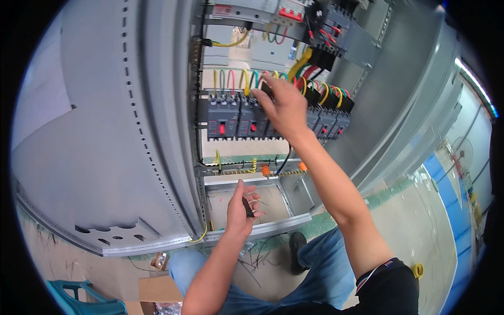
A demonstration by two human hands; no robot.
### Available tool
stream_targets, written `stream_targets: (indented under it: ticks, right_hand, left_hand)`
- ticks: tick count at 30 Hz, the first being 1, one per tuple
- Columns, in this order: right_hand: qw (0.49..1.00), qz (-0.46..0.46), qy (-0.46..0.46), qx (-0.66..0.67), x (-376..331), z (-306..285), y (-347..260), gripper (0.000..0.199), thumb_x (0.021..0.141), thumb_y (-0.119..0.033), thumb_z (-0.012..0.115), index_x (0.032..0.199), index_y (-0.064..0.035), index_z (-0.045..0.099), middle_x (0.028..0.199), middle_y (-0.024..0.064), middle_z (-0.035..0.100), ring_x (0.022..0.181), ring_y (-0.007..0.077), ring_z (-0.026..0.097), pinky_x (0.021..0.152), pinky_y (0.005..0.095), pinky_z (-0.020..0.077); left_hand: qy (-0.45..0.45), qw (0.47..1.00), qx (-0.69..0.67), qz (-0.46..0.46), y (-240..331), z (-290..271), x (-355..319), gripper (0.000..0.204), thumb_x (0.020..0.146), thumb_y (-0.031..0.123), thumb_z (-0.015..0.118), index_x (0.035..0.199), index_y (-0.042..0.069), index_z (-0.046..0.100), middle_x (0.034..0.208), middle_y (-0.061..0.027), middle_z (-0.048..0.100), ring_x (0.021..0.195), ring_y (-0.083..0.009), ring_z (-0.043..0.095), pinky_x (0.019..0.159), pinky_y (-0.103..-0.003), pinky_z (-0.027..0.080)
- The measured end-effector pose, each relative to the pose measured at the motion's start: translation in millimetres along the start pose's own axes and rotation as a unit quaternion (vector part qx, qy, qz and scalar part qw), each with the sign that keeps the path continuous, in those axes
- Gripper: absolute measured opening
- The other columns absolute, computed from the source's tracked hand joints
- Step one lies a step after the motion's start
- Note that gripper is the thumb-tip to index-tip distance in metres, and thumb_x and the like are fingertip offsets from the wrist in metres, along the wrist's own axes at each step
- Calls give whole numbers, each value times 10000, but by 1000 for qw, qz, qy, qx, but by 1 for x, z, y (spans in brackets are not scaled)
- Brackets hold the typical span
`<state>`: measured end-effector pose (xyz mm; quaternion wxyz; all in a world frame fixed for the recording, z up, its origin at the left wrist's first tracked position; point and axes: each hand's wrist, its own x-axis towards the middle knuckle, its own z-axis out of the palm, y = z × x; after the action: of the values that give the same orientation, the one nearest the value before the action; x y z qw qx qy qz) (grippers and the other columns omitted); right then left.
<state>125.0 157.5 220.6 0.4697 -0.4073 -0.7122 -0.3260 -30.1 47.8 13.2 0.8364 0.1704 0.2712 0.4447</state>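
A row of dark grey circuit breakers [222,122] with red toggles runs across the open metal cabinet. Yellow, green and red wires [231,79] enter along their tops. My right hand [287,107] reaches over the middle breakers, its fingers closed around a black plastic piece [268,89] at the wire ends; the hand hides part of it. Similar black covers [328,100] sit on the breakers farther right. Lower down, in front of the cabinet's bottom opening, my left hand [240,214] is turned palm inward, with a small flat black piece [247,207] held in its curled fingers.
Above are a red-switched breaker [290,14] and a larger breaker [336,31]. A rail with orange insulators [266,171] crosses below the row. The cabinet door [100,131] stands at left. A cardboard box [157,290] and teal stool [86,299] are on the floor.
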Motion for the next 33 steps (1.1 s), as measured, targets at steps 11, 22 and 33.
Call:
stream_targets:
  ticks: [11, 22, 33]
  right_hand:
    - [987, -132, 73, -61, 44, 35, 8, 338, 955, -292, 727, 1222, -86, 724, 1455, 141, 589, 1410, 381, 458, 1176, 564, 287]
    - [980, -154, 21, -126, 40, 46, 36, 348, 951, -256, 720, 1265, -114, 674, 1468, 150, 570, 1417, 383, 458, 1194, 610, 263]
    - [902, -6, -353, 248, -108, -54, -55, 684, 761, -321, 890, 1344, -52, 654, 1322, 173, 664, 1206, 363, 648, 1021, 459, 524]
  left_hand:
    - [-13, 1000, -7, 12, 3, 3, -1, 584, 1013, 589, 589, 1201, 38, 613, 927, -87, 627, 646, -118, 526, 520, -266, 387]
    - [-25, 1000, 4, 1, 2, 8, -7, 596, 1015, 599, 581, 1208, 37, 622, 945, -97, 642, 691, -132, 566, 557, -279, 427]
    - [-20, 998, -41, 53, 22, 12, -21, 715, 1014, 685, 505, 1330, 46, 548, 1073, -147, 631, 879, -227, 655, 738, -411, 550]
